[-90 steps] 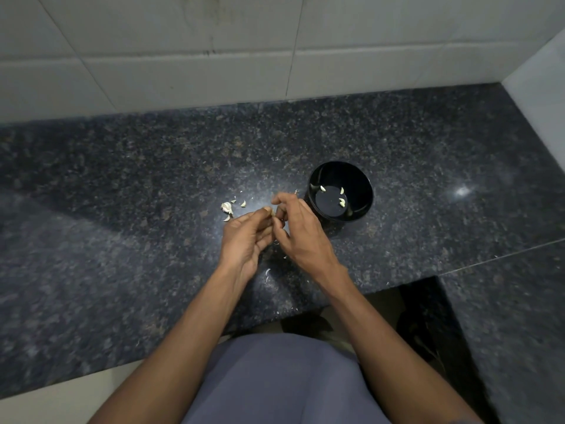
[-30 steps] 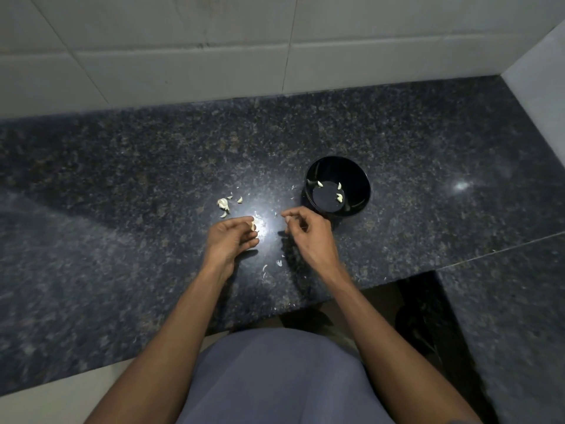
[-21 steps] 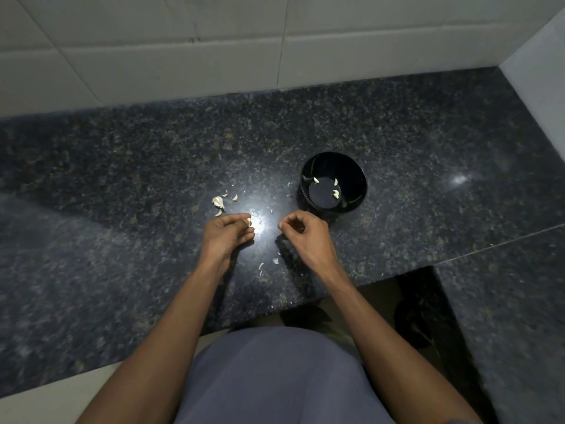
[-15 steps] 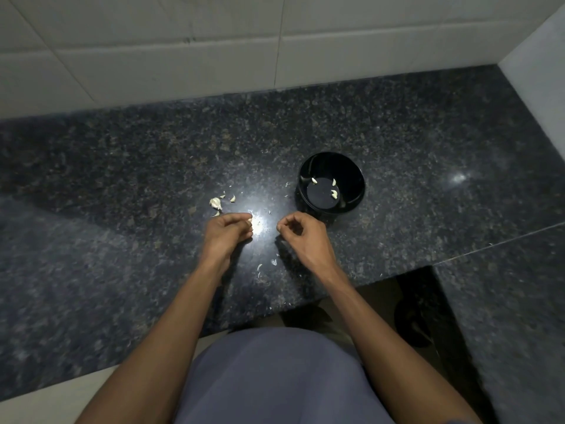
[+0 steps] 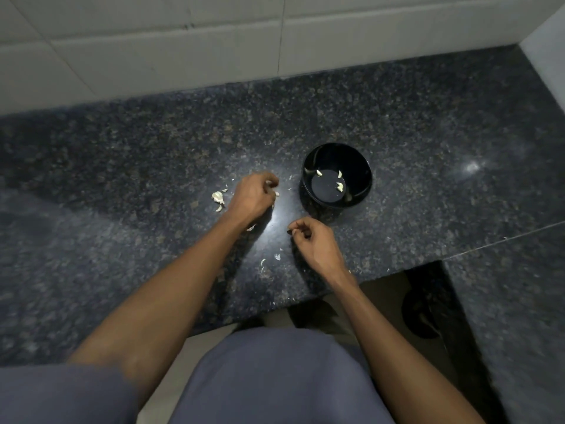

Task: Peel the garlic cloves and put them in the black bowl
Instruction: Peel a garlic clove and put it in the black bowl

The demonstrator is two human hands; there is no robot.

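The black bowl stands on the dark granite counter, with a few peeled garlic cloves on its bottom. My left hand is stretched out just left of the bowl. Its fingers are curled, and a small pale garlic clove shows at the fingertips, blurred. Right beside that hand, on its left, lies the rest of the garlic head. Nearer the counter's front edge my right hand hovers with its fingers curled in, and I see nothing in it.
Thin peel scraps are scattered on the counter between my hands and around the garlic. White wall tiles close the back and the right side. The counter steps back at the front right, with floor below.
My left hand has moved forward and right, up beside the bowl, with the clove at its fingertips. My right hand has stayed near the front edge, and both hands have drawn apart.
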